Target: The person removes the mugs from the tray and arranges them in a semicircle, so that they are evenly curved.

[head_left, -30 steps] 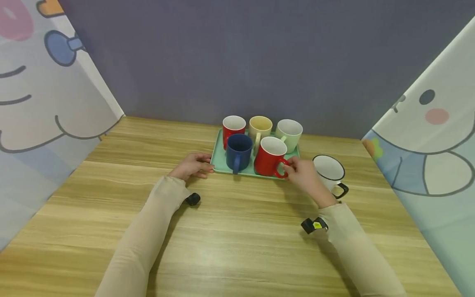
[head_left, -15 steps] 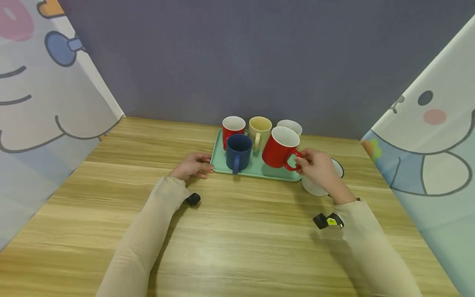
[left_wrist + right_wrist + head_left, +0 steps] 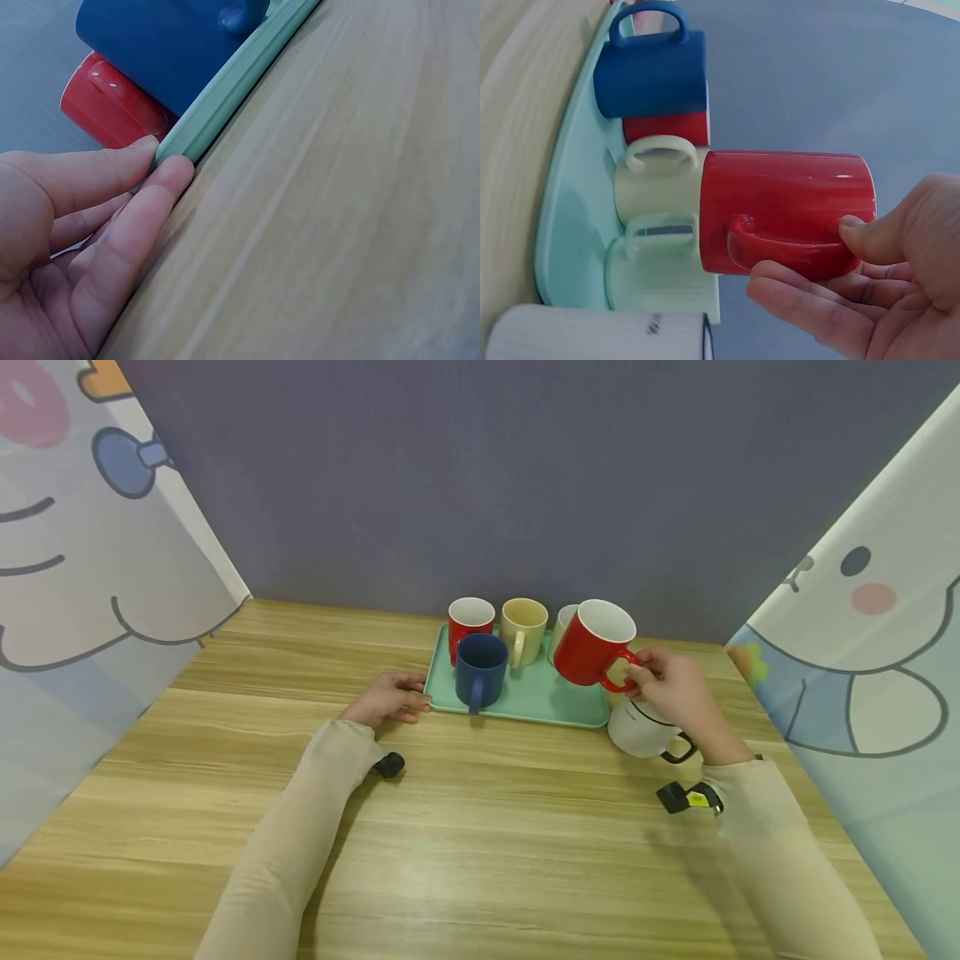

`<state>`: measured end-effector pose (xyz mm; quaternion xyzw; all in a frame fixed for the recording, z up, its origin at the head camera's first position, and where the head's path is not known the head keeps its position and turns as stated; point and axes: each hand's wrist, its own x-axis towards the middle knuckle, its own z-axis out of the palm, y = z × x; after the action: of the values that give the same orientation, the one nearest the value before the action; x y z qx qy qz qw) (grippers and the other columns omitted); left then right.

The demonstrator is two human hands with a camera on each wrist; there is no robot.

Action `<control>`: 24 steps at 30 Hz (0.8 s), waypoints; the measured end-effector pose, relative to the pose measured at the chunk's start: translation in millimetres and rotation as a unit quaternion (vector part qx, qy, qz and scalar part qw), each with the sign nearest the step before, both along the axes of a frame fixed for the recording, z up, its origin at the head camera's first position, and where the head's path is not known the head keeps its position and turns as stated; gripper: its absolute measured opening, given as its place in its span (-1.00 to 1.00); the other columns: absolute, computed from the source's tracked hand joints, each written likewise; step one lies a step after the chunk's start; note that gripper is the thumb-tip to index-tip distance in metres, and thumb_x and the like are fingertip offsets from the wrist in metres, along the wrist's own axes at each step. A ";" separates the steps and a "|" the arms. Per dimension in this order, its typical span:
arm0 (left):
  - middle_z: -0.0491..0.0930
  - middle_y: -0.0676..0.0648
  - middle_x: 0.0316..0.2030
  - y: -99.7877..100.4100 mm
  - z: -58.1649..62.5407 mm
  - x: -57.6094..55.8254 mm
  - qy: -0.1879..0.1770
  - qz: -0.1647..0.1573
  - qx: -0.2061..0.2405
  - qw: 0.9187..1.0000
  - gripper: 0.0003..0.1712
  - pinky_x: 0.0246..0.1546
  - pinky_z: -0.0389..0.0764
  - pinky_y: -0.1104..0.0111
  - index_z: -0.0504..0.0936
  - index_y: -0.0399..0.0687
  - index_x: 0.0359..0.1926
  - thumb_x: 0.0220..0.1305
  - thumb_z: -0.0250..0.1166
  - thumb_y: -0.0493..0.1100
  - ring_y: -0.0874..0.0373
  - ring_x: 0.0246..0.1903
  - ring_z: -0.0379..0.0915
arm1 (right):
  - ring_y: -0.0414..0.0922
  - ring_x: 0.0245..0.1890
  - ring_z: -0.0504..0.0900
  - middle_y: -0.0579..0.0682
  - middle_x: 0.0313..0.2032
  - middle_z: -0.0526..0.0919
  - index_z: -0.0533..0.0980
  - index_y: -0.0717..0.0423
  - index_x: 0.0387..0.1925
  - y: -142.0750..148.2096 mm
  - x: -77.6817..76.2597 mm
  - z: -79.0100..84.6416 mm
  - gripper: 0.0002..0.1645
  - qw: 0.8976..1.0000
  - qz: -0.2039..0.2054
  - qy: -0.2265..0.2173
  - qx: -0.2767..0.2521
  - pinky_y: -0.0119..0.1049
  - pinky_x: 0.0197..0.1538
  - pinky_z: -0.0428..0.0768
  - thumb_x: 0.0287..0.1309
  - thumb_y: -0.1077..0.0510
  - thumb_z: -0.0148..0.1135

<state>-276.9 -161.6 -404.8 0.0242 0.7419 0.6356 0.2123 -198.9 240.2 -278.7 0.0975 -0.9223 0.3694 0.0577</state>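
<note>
A green mug (image 3: 660, 281) is partly hidden. The tray (image 3: 534, 700) is pinched by the left hand (image 3: 385, 697), a red mug (image 3: 591, 647) above it by the right hand (image 3: 670, 683).

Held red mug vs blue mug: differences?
The held red mug is in the air in the right hand; the blue mug stands on the tray. The held red mug is white inside and glossy; the blue mug is blue inside and duller. Both are handled mugs.

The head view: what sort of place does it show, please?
Probably a staged recording booth, though I cannot be certain: the wood-patterned table is bordered by a plain dark backdrop behind and cartoon-printed walls on both sides.
</note>
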 end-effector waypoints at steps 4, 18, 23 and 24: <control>0.29 -0.32 0.28 0.0 -0.5 0.6 0.003 0.000 -0.001 1.000 -0.26 -0.29 0.69 0.41 0.17 -0.37 0.47 0.36 0.26 -0.38 0.26 -0.28 0.64 | -0.21 -0.50 0.65 0.41 -0.29 0.65 0.44 0.54 -0.13 6.9 0.2 5.3 -0.76 1.000 -0.010 0.004 -0.003 -0.43 -0.40 0.67 0.41 0.32 0.06; 0.30 -0.32 0.28 -0.3 -2.4 -0.5 0.003 0.002 0.000 1.000 -0.26 -0.30 0.69 0.42 0.17 -0.36 0.47 0.36 0.26 -0.37 0.28 -0.29 0.64 | -0.24 -0.54 0.67 0.49 -0.25 0.63 0.44 0.58 -0.11 34.3 -1.8 16.3 -0.69 0.999 -0.037 0.031 0.010 -0.48 -0.44 0.65 0.43 0.27 0.06; 0.30 -0.31 0.27 0.5 -2.1 -0.3 0.004 0.003 0.001 1.000 -0.26 -0.30 0.69 0.41 0.17 -0.37 0.47 0.36 0.26 -0.37 0.28 -0.30 0.64 | -0.38 -0.56 0.62 0.52 -0.22 0.61 0.41 0.59 -0.08 45.4 -5.2 16.4 -0.67 0.999 -0.044 0.026 0.010 -0.56 -0.45 0.61 0.45 0.26 0.02; 0.31 -0.31 0.27 0.6 -2.1 -0.2 0.004 0.003 0.001 1.000 -0.26 -0.30 0.69 0.41 0.18 -0.37 0.47 0.35 0.26 -0.37 0.28 -0.30 0.64 | -0.41 -0.57 0.61 0.53 -0.21 0.61 0.41 0.59 -0.08 47.7 -6.0 16.3 -0.66 0.999 -0.047 0.025 0.011 -0.56 -0.46 0.61 0.46 0.26 0.01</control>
<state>-277.1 -161.0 -407.0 0.0247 0.7424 0.6367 0.2071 -204.9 287.8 -262.4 0.0640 -0.9283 0.3532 0.0970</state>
